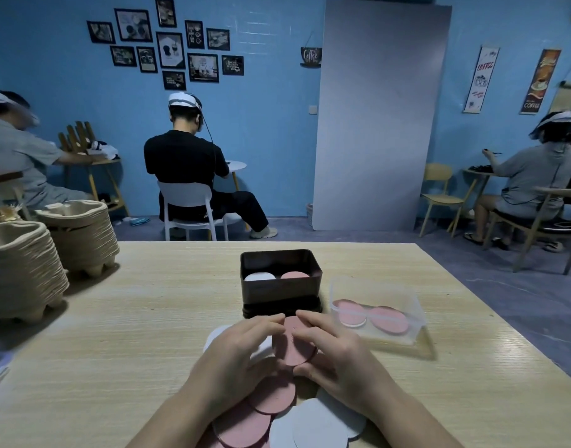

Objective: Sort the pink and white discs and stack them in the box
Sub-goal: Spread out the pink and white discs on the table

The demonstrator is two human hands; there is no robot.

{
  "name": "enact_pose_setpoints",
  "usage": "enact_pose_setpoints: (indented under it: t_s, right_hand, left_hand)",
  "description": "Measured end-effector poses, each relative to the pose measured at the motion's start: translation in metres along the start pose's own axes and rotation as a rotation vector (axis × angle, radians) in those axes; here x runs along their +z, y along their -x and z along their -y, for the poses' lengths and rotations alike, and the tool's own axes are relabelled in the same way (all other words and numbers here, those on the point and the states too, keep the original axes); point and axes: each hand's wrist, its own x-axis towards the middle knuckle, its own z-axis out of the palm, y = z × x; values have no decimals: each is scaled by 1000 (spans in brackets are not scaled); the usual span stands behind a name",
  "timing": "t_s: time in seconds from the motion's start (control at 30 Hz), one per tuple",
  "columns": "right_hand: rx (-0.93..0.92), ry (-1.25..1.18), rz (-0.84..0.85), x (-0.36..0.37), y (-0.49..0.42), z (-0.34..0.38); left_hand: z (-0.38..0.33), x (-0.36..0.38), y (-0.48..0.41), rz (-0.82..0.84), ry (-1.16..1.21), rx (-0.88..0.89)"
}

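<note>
left grip (242, 345), right grip (337, 354): both curled round pink disc stack (292, 345) | box (281, 295): desk (148, 318) centre, white and pink stacks inside

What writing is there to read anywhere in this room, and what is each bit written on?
"Coffee": dark cup-shaped sign hanging on the blue wall.
"COFFEE": red letters on the white hanging scroll; its smaller print is unreadable.
"COFFEE": foot of the brown hanging poster.
Black-framed pictures: print too small and blurred to read.
Black tin box, pink discs, white discs: no writing visible.
</note>
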Motion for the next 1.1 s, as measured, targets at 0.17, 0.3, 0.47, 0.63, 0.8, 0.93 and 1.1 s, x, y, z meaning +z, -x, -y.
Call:
enact_pose_setpoints:
  t_s: [0.17,0.3,0.47,0.63,0.8,0.93,1.1]
  right_hand:
    - [-1,-34,-67,-1,2,0]
    - [9,-57,-64,1,0,2]
    - [67,11,37,2,-3,2]
    - [47,80,126,0,-11,2]
    - [-7,117,136,-3,-29,7]
    - [36,94,51,1,-29,10]
    - [54,122,50,4,-22,12]
  left_hand:
    - [0,-3,3,10,28,-20]
    - [-3,-5,4,-23,-5,1]
    - [-3,-5,4,-14,-40,17]
    - [1,-7,3,22,-94,2]
    - [1,-12,5,-9,-95,-47]
    - [0,-26,6,-36,-81,-77]
    - [14,-48,8,47,-252,-153]
